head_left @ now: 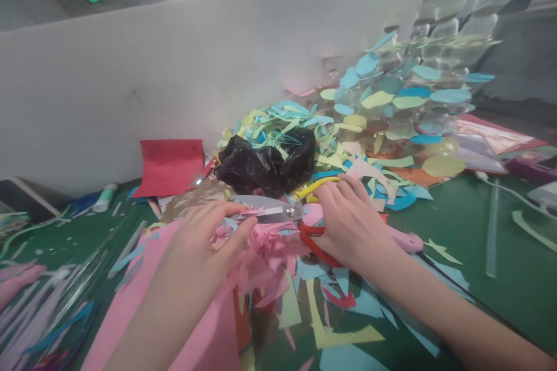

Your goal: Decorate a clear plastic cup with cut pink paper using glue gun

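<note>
My right hand (352, 223) grips a pair of scissors (281, 213) with one yellow and one red handle. The handles are spread and the metal blades point left, somewhat apart. Facing them, my left hand (211, 237) pinches a small piece of pink paper (256, 211) between thumb and fingers, right at the blades. Below both hands lies a heap of pink paper scraps (267, 264). A large pink sheet (209, 330) sits under my left forearm.
Behind the scissors is a black plastic bag (252, 165) beside a pile of green and blue paper strips (287, 113). Stacked clear cups (444, 29) with paper ovals rise at right. A red sheet (172, 165) leans on the white partition (174, 75). Scraps litter the green table (456, 232).
</note>
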`<state>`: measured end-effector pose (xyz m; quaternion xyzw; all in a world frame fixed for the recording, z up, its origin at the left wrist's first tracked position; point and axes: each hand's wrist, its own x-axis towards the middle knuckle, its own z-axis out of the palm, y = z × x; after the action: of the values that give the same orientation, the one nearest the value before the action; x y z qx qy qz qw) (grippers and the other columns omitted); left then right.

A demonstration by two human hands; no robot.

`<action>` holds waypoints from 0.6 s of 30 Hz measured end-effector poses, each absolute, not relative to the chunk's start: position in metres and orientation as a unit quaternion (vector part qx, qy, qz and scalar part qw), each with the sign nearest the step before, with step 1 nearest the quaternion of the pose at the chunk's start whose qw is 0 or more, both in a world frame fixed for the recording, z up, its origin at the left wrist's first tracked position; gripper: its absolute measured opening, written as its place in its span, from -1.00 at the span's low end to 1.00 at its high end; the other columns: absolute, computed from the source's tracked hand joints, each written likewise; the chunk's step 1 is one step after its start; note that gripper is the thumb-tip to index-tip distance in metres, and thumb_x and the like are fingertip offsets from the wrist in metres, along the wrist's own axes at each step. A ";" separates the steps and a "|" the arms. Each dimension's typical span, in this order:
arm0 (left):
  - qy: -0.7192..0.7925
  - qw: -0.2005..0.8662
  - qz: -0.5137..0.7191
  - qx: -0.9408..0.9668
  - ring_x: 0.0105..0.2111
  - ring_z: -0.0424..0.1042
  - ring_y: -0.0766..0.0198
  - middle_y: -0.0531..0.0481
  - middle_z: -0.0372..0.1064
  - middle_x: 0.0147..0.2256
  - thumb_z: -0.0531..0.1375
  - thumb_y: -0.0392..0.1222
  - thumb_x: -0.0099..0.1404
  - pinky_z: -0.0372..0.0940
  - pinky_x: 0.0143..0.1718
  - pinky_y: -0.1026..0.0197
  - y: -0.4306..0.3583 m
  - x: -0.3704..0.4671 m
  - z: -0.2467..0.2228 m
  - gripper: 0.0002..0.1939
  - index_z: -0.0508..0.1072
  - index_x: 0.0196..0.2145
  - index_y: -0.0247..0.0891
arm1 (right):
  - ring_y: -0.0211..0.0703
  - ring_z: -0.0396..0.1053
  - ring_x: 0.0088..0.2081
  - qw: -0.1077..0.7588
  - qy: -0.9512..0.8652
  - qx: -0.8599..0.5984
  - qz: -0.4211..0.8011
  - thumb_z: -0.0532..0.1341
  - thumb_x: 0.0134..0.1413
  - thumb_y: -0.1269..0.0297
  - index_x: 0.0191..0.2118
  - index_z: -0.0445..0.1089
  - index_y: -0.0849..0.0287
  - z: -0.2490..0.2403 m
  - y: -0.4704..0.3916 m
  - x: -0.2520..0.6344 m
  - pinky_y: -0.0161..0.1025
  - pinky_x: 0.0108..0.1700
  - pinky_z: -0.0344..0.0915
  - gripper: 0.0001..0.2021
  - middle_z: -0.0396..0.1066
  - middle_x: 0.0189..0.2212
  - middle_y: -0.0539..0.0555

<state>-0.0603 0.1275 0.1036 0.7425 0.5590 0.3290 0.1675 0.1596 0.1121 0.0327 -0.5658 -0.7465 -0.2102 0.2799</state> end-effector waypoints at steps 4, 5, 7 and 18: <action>0.572 0.253 0.321 0.711 -0.31 0.39 0.04 -0.03 0.52 -0.35 0.26 0.05 0.15 0.19 -0.45 0.21 0.127 -0.057 0.102 -0.79 0.58 -0.48 -0.08 | 0.03 0.23 -0.35 0.284 -0.755 -0.560 -0.189 0.12 0.19 0.12 -0.36 0.30 0.14 0.032 0.111 0.158 0.02 0.03 0.18 -0.79 0.30 -0.47 0.11; 0.573 0.266 0.323 0.705 -0.34 0.39 0.06 -0.02 0.52 -0.37 0.26 0.03 0.15 0.19 -0.46 0.22 0.128 -0.057 0.102 -0.80 0.59 -0.49 -0.08 | 0.03 0.22 -0.35 0.282 -0.755 -0.562 -0.186 0.13 0.18 0.11 -0.36 0.30 0.13 0.032 0.111 0.157 0.03 0.03 0.18 -0.79 0.29 -0.47 0.10; 0.574 0.279 0.330 0.695 -0.33 0.40 0.07 -0.02 0.53 -0.36 0.28 0.01 0.14 0.21 -0.45 0.23 0.130 -0.057 0.099 -0.82 0.60 -0.48 -0.08 | 0.02 0.20 -0.36 0.275 -0.756 -0.565 -0.186 0.13 0.18 0.10 -0.37 0.30 0.14 0.032 0.111 0.157 0.03 0.03 0.18 -0.78 0.28 -0.48 0.10; 0.600 0.238 0.330 0.688 -0.27 0.45 0.01 0.02 0.57 -0.33 0.29 0.15 0.14 0.29 -0.36 0.18 0.140 -0.063 0.101 -0.73 0.62 -0.46 -0.06 | 0.02 0.23 -0.36 0.237 -0.760 -0.578 -0.180 0.18 0.10 0.17 -0.40 0.24 0.11 0.032 0.113 0.157 0.03 0.06 0.18 -0.84 0.29 -0.47 0.08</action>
<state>-0.0631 0.1397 0.1013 0.6885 0.6004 0.3299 0.2381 0.1566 0.1128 0.0316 -0.5775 -0.7601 -0.1800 0.2375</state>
